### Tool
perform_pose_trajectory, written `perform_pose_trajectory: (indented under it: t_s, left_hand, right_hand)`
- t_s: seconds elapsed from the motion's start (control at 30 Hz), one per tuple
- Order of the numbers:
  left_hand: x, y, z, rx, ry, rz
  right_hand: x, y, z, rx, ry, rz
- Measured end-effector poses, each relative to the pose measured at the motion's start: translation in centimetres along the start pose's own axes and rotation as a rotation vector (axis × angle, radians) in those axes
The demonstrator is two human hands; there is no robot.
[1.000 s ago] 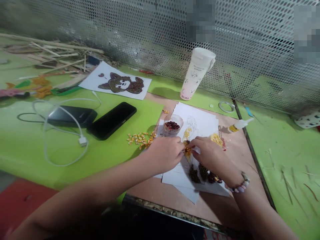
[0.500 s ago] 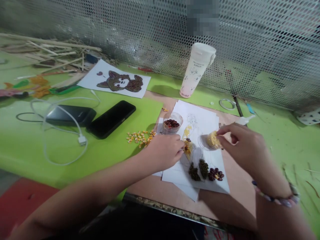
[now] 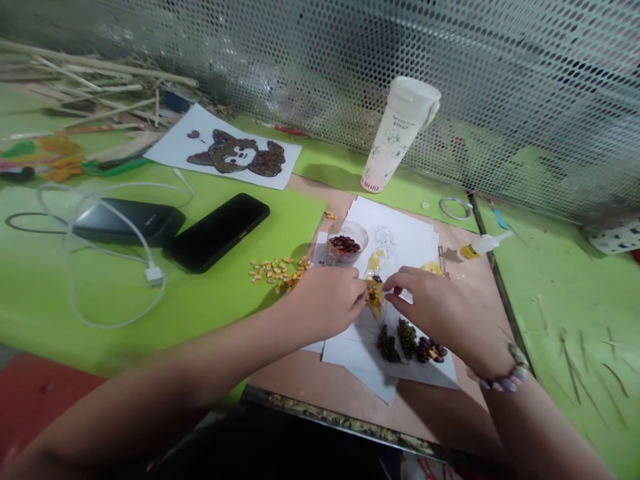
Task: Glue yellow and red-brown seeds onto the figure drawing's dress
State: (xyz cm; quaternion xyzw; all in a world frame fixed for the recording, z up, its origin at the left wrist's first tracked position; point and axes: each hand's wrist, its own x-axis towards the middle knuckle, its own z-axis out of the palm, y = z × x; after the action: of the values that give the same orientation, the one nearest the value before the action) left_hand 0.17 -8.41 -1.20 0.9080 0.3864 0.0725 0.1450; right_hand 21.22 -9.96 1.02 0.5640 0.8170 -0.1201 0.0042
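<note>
My left hand [image 3: 325,303] rests on the paper with its curled fingertips against a patch of corn kernels [image 3: 375,298] stuck on the drawing sheet [image 3: 400,230]. My right hand [image 3: 443,310] reaches in from the other side, its fingertips beside that patch. Whether either hand pinches a kernel is hidden. Below my right hand lie dark green seed patches [image 3: 395,340] and red beans [image 3: 427,351]. A yellow patch [image 3: 433,269] sits just beyond it. Nearer my left hand stand a glass cup of red beans [image 3: 345,243] and loose corn kernels [image 3: 275,271].
A black phone [image 3: 217,223], a dark power bank [image 3: 125,221] and a white cable [image 3: 154,275] lie on the green mat to the left. Behind stand a seed-mosaic picture [image 3: 235,153], a white tumbler [image 3: 397,133], a glue bottle [image 3: 480,245] and perforated metal mesh [image 3: 500,80].
My right hand has moved left from the yellow patch back to the corn patch, beside my left hand. My left hand has stayed in place. The view has shifted slightly.
</note>
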Motion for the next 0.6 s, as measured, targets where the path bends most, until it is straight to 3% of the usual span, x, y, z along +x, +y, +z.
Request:
perform_pose_trajectory:
  t_s: [0.23,0.6]
  left_hand:
    - [0.2,0.0,-0.4,0.016,-0.099,-0.032]
    - [0.0,0.0,-0.2,-0.005,-0.110,-0.034]
  right_hand:
    - [1.4,-0.5,1.3,-0.039,-0.005,0.125]
    - [2.3,-1.0,2.5,-0.093,0.038,0.216]
